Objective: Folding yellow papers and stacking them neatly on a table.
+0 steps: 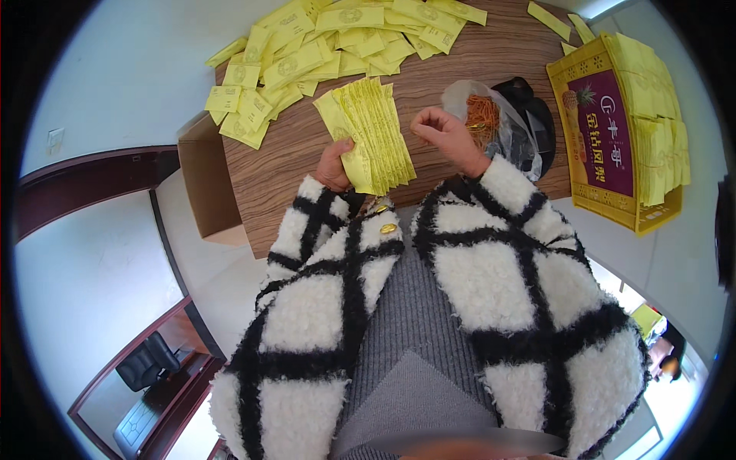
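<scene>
A fanned stack of thin yellow paper packets [376, 134] is held upright over the wooden table in my left hand [335, 164], the thumb pressing on its left edge. To the right of the stack, my right hand [452, 139] is raised with thumb and forefinger pinched together. Whatever the pinch holds, if anything, is too small to make out. Just beyond that hand lies a clear plastic bag [455, 93] with a tangle of orange-brown rubber bands [481, 113] in it.
Loose yellow packets [295, 61] are heaped across the far side of the table [506, 47]. A black item [537, 115] sits behind the bag. At the right edge stands a yellow plastic crate [558, 84] with bundled packets [652, 100]. An open cardboard box [201, 184] is at the left.
</scene>
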Tool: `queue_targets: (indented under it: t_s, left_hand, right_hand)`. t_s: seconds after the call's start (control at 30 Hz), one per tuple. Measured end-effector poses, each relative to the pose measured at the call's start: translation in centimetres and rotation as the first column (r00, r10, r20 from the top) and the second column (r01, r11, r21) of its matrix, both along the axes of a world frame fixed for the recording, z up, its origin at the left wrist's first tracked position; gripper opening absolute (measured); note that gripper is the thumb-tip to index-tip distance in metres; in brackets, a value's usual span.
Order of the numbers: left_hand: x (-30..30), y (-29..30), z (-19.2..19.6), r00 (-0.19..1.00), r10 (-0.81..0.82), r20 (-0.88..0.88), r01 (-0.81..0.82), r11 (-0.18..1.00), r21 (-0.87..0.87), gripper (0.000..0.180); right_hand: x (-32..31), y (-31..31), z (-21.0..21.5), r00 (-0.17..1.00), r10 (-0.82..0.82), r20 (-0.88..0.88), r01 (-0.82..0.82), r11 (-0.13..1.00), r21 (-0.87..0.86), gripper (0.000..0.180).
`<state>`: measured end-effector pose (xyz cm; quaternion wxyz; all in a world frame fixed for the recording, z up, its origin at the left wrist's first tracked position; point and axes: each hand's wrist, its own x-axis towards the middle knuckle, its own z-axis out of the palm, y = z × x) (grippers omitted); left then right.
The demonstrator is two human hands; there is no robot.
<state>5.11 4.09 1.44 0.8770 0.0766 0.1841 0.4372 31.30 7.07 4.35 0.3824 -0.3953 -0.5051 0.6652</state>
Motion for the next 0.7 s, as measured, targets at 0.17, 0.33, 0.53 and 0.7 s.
queue_targets:
  t_s: [0.17,0.33,0.53,0.7]
  left_hand:
    - [0.5,-0.1,0.4,1.0,0.002,-0.008,-0.001,0.996,0.085,0.065]
    - [-0.2,-0.9,-0.5,0.996,0.085,-0.005,-0.084,0.995,0.06,0.065]
    - [0.1,-1.1,-0.4,0.993,0.113,0.03,-0.115,0.991,0.066,0.066]
    - [0.8,-0.9,0.1,0.994,0.106,-0.033,-0.104,0.993,0.048,0.066]
  right_hand:
    - [-0.8,0.3,-0.7,0.997,0.073,0.01,-0.073,0.997,-0.037,0.008]
    - [-0.9,0.4,-1.0,0.996,0.092,0.003,-0.091,0.994,-0.06,0.011]
    - [-0.4,0.5,-0.1,0.996,0.093,-0.003,-0.093,0.992,-0.08,0.013]
    - [-0.7,0.2,-0.3,0.995,0.1,-0.024,-0.102,0.99,-0.101,0.011]
